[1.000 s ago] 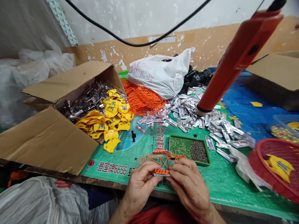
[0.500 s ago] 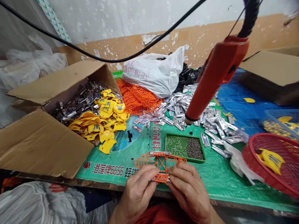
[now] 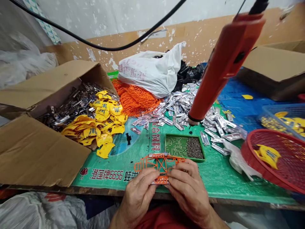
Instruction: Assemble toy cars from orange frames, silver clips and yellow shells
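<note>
An orange plastic lattice frame (image 3: 162, 164) is held between both hands above the table's front edge. My left hand (image 3: 139, 192) pinches its near side from the left. My right hand (image 3: 189, 187) grips the same side from the right, fingers curled over it. Silvery strips lie along the frame's far and near sides, partly covered by my fingers. Just behind the frame sits a green tray (image 3: 167, 137) with small dark screws gathered at its right end. A red electric screwdriver (image 3: 224, 63) hangs tip down above the tray's right side.
An open cardboard box (image 3: 45, 152) with dark metallic parts and yellow printed pieces (image 3: 105, 141) takes up the left. Behind are orange lattice parts (image 3: 138, 98), a white bag (image 3: 150, 71) and scattered silver pieces (image 3: 176, 105). A red basket (image 3: 250, 159) stands at right.
The whole view has shifted slightly, so the table's things appear a little further left. Both hands still hold the orange frame, and my right fingers have moved slightly along it.
</note>
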Demonstrator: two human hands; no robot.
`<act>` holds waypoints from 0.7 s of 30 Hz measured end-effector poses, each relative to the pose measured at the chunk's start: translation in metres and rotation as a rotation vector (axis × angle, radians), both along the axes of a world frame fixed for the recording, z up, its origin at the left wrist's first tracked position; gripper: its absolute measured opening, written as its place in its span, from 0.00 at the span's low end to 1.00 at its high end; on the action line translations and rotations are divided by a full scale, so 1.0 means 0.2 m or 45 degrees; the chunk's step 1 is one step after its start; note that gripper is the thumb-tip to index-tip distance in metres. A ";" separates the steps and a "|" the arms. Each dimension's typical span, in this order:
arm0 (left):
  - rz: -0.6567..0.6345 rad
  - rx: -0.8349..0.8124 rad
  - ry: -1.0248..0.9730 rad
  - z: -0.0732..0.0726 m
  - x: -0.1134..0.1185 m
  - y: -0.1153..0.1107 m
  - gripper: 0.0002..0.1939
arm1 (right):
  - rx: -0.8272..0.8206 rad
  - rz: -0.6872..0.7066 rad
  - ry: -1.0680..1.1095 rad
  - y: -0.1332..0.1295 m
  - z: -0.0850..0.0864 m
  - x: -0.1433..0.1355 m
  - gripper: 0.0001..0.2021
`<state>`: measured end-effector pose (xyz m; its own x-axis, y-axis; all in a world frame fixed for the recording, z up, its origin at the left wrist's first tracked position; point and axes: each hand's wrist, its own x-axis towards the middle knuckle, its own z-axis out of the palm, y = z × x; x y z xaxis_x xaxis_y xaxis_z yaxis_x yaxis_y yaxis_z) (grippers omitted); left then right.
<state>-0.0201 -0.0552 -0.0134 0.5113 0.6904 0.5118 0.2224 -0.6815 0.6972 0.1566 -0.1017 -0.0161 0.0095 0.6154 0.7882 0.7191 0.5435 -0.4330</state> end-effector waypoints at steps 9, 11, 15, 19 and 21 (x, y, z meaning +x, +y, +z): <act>-0.062 0.222 0.178 0.02 -0.02 0.02 0.13 | -0.031 0.041 0.042 0.01 -0.01 -0.01 0.05; -0.078 0.230 0.184 0.02 -0.02 0.03 0.13 | -0.054 0.019 0.006 0.01 -0.02 -0.01 0.05; -0.074 0.233 0.197 0.02 -0.01 0.02 0.13 | -0.059 0.025 -0.019 0.01 -0.02 0.00 0.05; 0.060 0.240 0.119 0.02 0.01 -0.01 0.15 | -0.046 0.046 -0.023 0.00 -0.02 0.01 0.04; 0.088 0.249 0.031 0.02 0.01 -0.02 0.14 | -0.039 0.044 -0.035 0.00 -0.03 0.02 0.04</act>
<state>-0.0176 -0.0600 -0.0092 0.4799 0.6128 0.6279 0.2883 -0.7861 0.5468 0.1606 -0.1024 -0.0216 -0.0334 0.6389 0.7686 0.7119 0.5549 -0.4304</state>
